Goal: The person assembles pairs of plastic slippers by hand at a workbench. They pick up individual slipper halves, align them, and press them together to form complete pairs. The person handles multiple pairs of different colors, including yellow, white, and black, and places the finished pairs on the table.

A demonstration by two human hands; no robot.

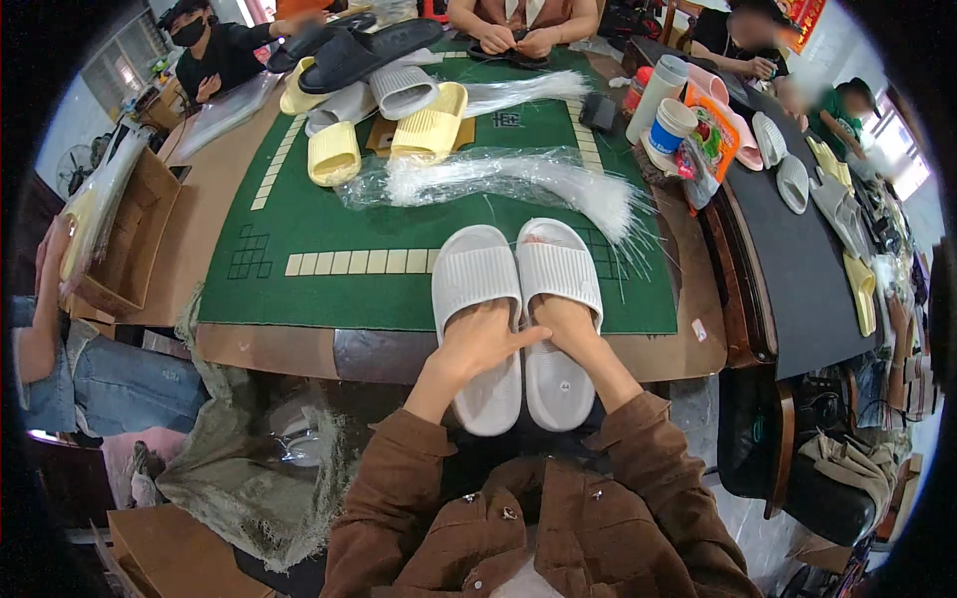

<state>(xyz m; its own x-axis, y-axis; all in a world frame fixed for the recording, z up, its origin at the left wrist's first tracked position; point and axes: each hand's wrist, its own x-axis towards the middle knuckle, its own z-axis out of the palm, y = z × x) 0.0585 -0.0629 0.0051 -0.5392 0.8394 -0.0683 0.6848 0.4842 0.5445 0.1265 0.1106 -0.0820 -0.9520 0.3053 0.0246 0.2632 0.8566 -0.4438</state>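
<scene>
A pair of white slippers with ribbed straps lies side by side at the near edge of the table, soles facing down and heels toward me. My left hand [480, 337] is pushed under the strap of the left slipper [477, 274], its thumb reaching across to the right slipper [560, 274]. Inside that right slipper, my right hand [566, 321] has its fingers under the strap, with a little fingertip colour showing at the toe opening. The straps hide most of the fingers on both hands.
A green mat [349, 219] covers the table. Beyond the slippers lies a bundle of clear plastic ties [518, 184]. Yellow slippers [429, 125], grey slippers [404, 92] and black slippers [359, 58] are piled farther back. A cardboard box [135, 234] stands left; cups [670, 128] stand right. Other people work around.
</scene>
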